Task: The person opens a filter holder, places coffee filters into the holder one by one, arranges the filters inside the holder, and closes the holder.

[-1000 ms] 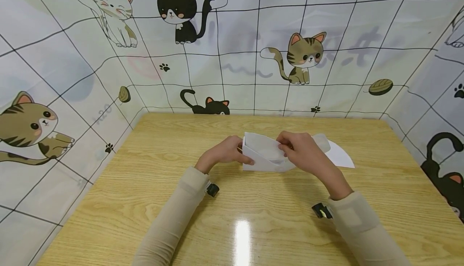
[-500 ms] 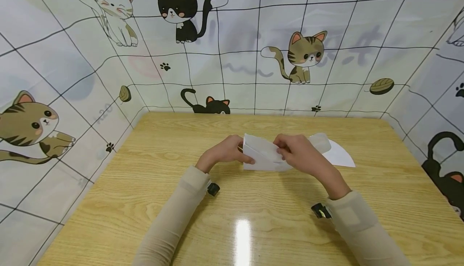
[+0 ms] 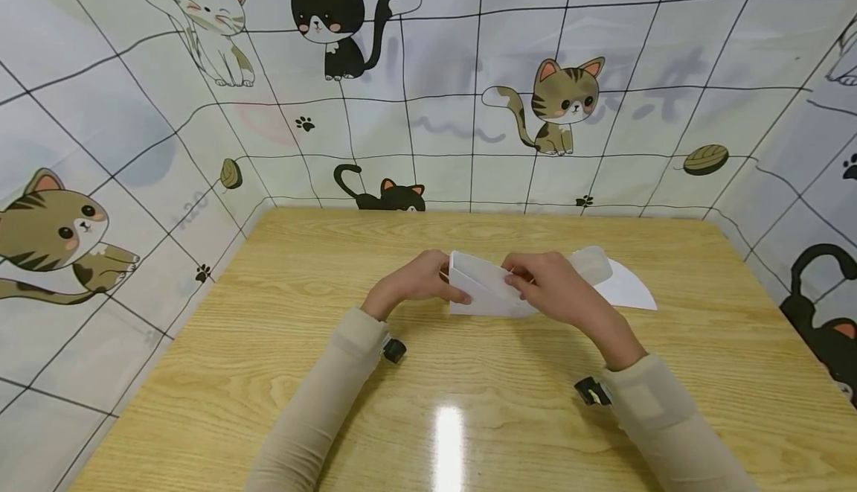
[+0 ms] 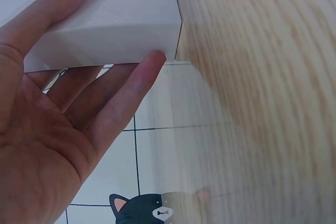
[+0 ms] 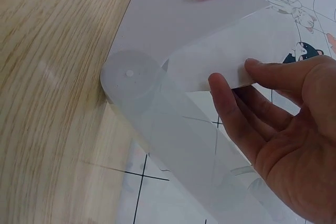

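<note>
A flat white box-like case (image 3: pixel 482 304) stands on the table between the hands, its exact kind unclear. My left hand (image 3: pixel 420 278) grips its left end, thumb on the front face and fingers behind and below, as the left wrist view confirms. With thumb and index finger, my right hand (image 3: pixel 552 283) pinches the edge of a white panel (image 5: pixel 210 61) that slants out of the case. A translucent round-ended strip (image 5: pixel 178 129) runs from a round pivot-like spot at the case's corner, passing below my right fingers. Its far end is partly hidden behind my right hand in the head view.
A white piece with a curved edge (image 3: pixel 629 286) shows beyond my right hand. The wooden table (image 3: pixel 361 417) meets a cat-patterned cloth wall (image 3: pixel 442 135) at the back and sides. Small black wrist cameras (image 3: pixel 393 350) sit at both cuffs.
My right hand has shifted slightly left and down, and the white panel's upper edge sits lower against the case. My left hand keeps its hold almost unmoved.
</note>
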`<action>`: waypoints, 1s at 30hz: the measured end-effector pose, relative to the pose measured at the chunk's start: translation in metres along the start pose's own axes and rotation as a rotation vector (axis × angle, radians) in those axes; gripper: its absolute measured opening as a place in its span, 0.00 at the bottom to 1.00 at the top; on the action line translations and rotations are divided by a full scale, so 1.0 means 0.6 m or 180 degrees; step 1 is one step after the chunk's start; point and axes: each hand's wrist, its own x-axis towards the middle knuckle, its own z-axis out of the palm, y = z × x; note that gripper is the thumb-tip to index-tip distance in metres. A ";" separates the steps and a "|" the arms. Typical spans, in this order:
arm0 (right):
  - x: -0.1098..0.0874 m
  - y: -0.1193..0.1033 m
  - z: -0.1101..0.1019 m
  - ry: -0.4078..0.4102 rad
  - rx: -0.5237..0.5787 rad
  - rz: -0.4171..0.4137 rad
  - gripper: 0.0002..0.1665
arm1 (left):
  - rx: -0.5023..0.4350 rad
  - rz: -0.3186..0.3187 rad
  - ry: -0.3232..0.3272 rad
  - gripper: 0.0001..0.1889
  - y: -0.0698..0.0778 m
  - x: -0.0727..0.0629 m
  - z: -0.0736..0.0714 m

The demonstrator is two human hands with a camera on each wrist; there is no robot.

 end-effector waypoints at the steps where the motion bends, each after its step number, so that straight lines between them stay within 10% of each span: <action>1: 0.000 0.000 0.000 0.0018 -0.0008 -0.0002 0.04 | 0.0008 0.0004 0.0005 0.18 0.000 0.000 0.000; 30: 0.004 0.006 0.011 0.0067 -0.0187 -0.0110 0.08 | 0.0043 0.0033 0.0035 0.16 -0.002 -0.001 0.000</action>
